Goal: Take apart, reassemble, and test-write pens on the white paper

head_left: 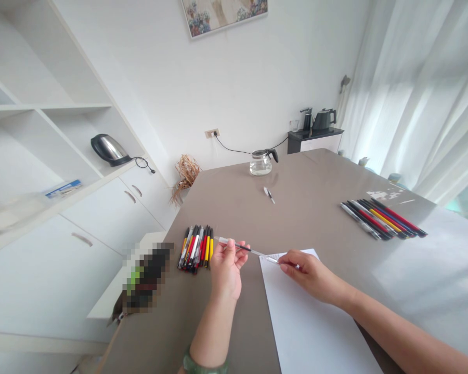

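My left hand [228, 259], wearing a green bangle [205, 366], pinches a slim pen refill [244, 248] with a dark middle stretch and a pale end. Between my hands, the refill's other end meets a clear pen barrel [272, 259]; whether it sits inside or only touches, I cannot tell. My right hand [308, 272] has its fingers closed on that barrel, above the top of a white paper sheet [308, 322]. Just left of my left hand lies a bunch of pens [195, 248] in black, white, red and yellow.
A second row of pens [382, 219] lies at the right, with white scraps [386, 194] behind it. Small pen parts [269, 195] rest mid-table. A glass pot [261, 163] stands at the back. A blurred-out dark item [148, 280] is by the left edge.
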Tool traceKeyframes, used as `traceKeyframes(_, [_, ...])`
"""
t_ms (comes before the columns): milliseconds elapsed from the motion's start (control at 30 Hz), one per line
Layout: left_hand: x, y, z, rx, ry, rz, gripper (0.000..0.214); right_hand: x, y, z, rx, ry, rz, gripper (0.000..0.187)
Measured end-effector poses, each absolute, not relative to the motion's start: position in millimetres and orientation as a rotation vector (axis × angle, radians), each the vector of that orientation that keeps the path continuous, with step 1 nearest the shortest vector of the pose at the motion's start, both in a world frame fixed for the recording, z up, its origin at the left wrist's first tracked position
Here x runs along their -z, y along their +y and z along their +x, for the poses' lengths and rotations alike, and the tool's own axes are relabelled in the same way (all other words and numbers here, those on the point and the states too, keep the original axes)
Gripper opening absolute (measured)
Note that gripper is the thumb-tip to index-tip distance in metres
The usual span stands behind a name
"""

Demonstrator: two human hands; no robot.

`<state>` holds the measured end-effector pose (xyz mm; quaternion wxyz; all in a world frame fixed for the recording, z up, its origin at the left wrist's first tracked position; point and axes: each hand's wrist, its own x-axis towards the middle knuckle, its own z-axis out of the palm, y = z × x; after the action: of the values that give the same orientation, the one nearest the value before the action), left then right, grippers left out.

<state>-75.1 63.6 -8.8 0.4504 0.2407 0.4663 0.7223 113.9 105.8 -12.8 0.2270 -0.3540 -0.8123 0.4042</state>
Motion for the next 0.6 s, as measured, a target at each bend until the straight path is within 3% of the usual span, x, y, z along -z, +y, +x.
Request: traceKeyframes(600, [16, 66, -75, -1.749, 1.113, 0.552, 0.023, 19, 117, 121, -1.134, -1.921, -1.172, 0.026])
